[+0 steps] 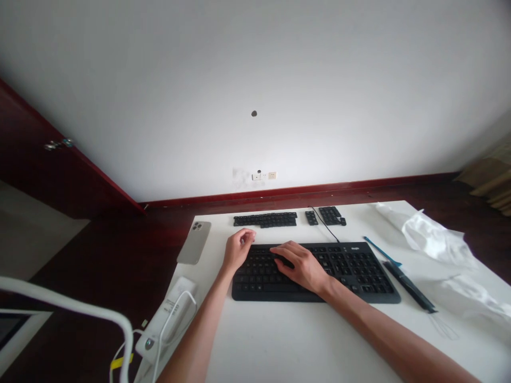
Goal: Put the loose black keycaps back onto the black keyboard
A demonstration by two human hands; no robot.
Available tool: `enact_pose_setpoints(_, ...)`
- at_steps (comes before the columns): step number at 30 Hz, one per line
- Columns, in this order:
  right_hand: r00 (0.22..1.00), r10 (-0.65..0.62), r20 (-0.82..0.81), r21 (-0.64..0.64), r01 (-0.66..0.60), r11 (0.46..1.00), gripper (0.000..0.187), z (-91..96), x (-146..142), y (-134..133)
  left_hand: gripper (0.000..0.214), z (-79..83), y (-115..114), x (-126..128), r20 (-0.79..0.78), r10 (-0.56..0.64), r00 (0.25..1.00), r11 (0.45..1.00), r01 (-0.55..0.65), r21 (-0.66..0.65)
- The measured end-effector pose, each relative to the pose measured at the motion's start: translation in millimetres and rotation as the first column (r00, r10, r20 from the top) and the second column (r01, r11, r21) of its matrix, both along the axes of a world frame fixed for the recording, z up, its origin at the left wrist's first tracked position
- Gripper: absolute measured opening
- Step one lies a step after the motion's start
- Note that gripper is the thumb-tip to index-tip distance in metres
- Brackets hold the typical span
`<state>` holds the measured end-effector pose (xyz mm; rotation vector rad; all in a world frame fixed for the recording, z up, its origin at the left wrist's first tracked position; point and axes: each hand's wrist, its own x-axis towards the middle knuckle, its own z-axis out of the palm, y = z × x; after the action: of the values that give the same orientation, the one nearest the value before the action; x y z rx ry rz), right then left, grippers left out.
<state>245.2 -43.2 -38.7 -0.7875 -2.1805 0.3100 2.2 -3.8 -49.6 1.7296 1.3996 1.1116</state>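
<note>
A black keyboard (351, 268) lies across the middle of the white table (279, 340). My right hand (301, 263) rests on its left half, fingers bent down onto the keys and closed around something small I cannot make out. My left hand (238, 247) hovers just beyond the keyboard's top left corner, fingers curled in a loose pinch; what it holds, if anything, is hidden. Behind the keyboard lie rows of loose black keycaps (265, 219) and two smaller keycap groups (325, 215).
A grey phone (194, 242) lies face down at the table's left edge. A white device with a cable (167, 316) sits at the front left corner. A blue tool (381, 251), a black bar (409, 286) and crumpled white plastic (435, 239) lie on the right.
</note>
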Motion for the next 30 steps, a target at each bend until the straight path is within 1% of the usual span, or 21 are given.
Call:
enact_pose_setpoints(4, 1.000, 0.002, -0.003, -0.022, -0.002, 1.000, 0.035, 2.5, 0, 0, 0.036, -1.4, 0, -1, -0.006, -0.007, 1.000, 1.000, 0.007, -0.012)
enact_pose_setpoints(7, 0.999, 0.027, 0.022, -0.048, -0.026, 0.999, 0.033, 2.8, -1, -1, 0.036, -0.8, 0, -1, -0.031, -0.020, 0.999, 1.000, 0.020, -0.011)
enact_pose_setpoints(12, 0.999, 0.034, 0.033, -0.099, -0.031, 0.995, 0.032, 4.6, -1, -1, 0.036, 2.8, -4, -2, -0.022, -0.050, 0.999, 0.999, 0.050, 0.021)
enact_pose_setpoints(15, 0.999, 0.031, 0.030, -0.109, -0.027, 0.994, 0.033, 6.1, 0, -1, 0.033, 4.4, -7, -2, -0.024, -0.051, 0.998, 0.997, 0.052, 0.048)
enact_pose_setpoints(20, 0.999, 0.019, 0.032, -0.101, -0.016, 0.995, 0.032, 5.0, 4, -3, 0.031, 5.0, -15, -3, -0.076, 0.012, 0.997, 0.995, -0.004, 0.097)
enact_pose_setpoints(23, 0.999, 0.013, 0.046, -0.082, -0.009, 0.997, 0.033, 3.8, 4, -5, 0.028, 5.5, -21, -3, -0.098, 0.030, 0.995, 0.991, -0.016, 0.134)
enact_pose_setpoints(26, 0.997, 0.003, 0.081, -0.042, 0.001, 0.999, 0.032, 2.1, 3, -6, 0.026, 5.6, -23, -3, -0.109, 0.021, 0.994, 0.988, -0.005, 0.152)
enact_pose_setpoints(30, 0.990, -0.030, 0.137, 0.000, 0.030, 1.000, 0.026, -1.3, 2, -6, 0.024, 3.7, -22, -3, -0.139, -0.026, 0.990, 0.988, 0.046, 0.146)
